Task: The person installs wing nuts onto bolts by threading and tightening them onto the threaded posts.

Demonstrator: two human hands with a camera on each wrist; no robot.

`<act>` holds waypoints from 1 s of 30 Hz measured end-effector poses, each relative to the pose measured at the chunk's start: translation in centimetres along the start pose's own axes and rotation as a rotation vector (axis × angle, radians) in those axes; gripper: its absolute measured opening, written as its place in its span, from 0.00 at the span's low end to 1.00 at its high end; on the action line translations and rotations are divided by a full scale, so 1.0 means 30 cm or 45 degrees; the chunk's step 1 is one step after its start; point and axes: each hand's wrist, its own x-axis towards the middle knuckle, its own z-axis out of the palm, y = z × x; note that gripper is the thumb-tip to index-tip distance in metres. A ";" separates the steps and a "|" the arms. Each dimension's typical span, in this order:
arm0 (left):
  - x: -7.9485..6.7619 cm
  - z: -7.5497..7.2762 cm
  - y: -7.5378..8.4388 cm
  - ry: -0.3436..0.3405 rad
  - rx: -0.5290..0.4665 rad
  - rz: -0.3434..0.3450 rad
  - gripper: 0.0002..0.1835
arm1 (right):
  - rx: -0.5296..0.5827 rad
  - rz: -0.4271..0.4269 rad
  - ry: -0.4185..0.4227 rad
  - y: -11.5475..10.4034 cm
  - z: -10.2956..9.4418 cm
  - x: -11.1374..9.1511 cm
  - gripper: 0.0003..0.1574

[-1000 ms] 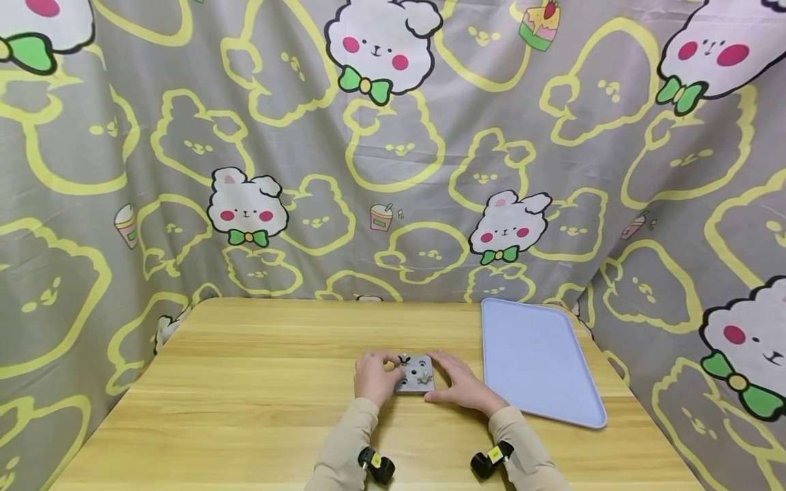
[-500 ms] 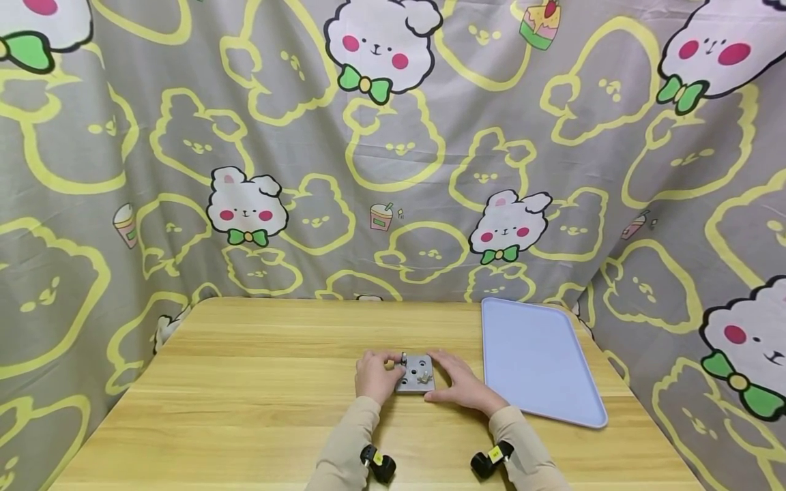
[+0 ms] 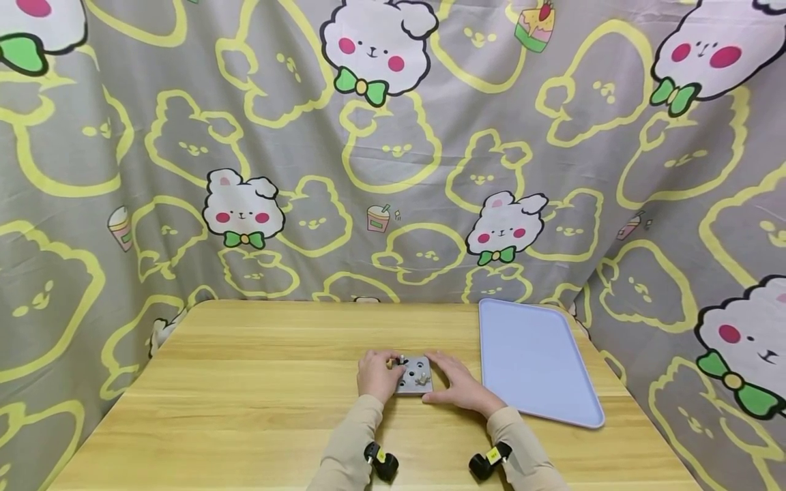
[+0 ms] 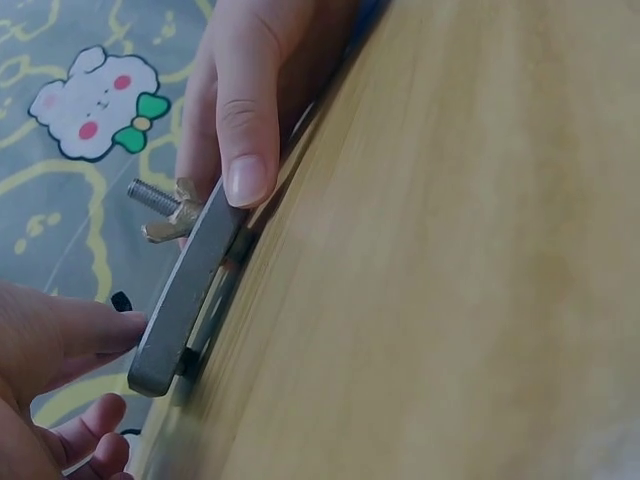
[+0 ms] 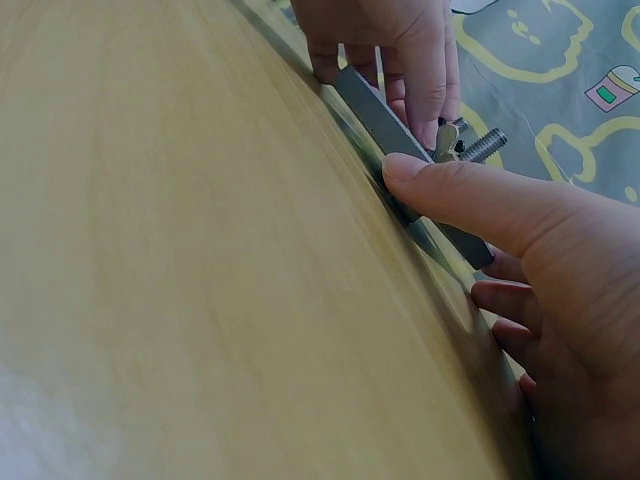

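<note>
A square grey metal plate with several holes lies on the table, raised slightly on dark bolt heads. A brass wing nut sits on a threaded bolt standing up from its near right part. At the far left corner is a black wing nut on another bolt, partly hidden by fingers. My left hand pinches this black wing nut between thumb and forefinger. On the other side, my right hand grips the plate's right edge, its thumb against the near side.
A pale blue tray lies at the right of the wooden table, just beyond the right hand. Behind and beside the table hangs a grey curtain with cartoon animals. Each forearm wears a black wrist camera.
The black wing nut has turned between the left thumb and forefinger, its wings facing differently from before. The right hand keeps its grip on the plate. The head view has shifted slightly.
</note>
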 end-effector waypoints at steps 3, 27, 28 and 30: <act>0.001 0.001 -0.006 0.006 0.012 -0.005 0.09 | -0.008 -0.003 0.001 -0.002 0.005 0.002 0.59; -0.016 -0.039 -0.014 -0.065 -0.089 -0.056 0.09 | 0.004 0.018 0.016 0.005 0.006 0.005 0.60; -0.017 -0.039 -0.013 -0.062 -0.092 -0.053 0.09 | 0.007 0.020 0.015 0.005 0.006 0.005 0.60; -0.016 -0.038 -0.011 -0.060 -0.096 -0.056 0.10 | 0.005 0.022 0.014 0.005 0.007 0.006 0.60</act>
